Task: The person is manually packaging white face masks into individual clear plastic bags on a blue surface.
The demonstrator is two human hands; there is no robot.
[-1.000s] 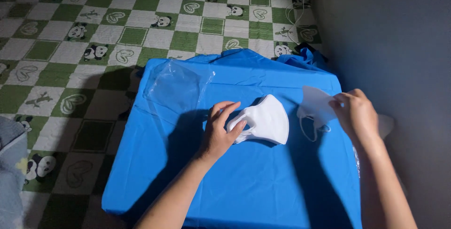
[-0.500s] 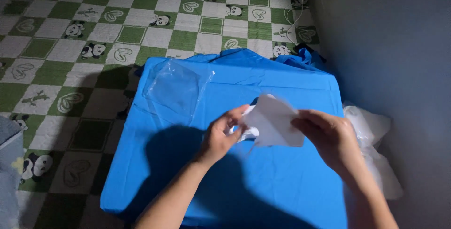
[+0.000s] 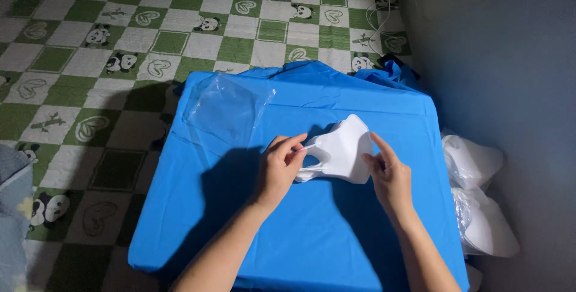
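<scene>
A white folded face mask [image 3: 342,148] is held over a low table covered with a blue cloth [image 3: 300,232]. My left hand [image 3: 281,169] pinches its left edge by the ear loop. My right hand [image 3: 389,175] grips the mask's right lower edge with its fingertips. A clear plastic bag [image 3: 227,109] lies flat on the cloth at the back left, apart from both hands.
White bags holding more white masks [image 3: 480,208] lie on the floor to the right of the table, against a grey wall [image 3: 510,58]. A green and white checked floor mat with panda prints [image 3: 90,58] surrounds the table. White cords [image 3: 378,19] trail near the wall.
My right hand has come in from the bags at the right and taken hold of the mask's right edge. The mask, pressed on the cloth a second ago, is now held between both hands.
</scene>
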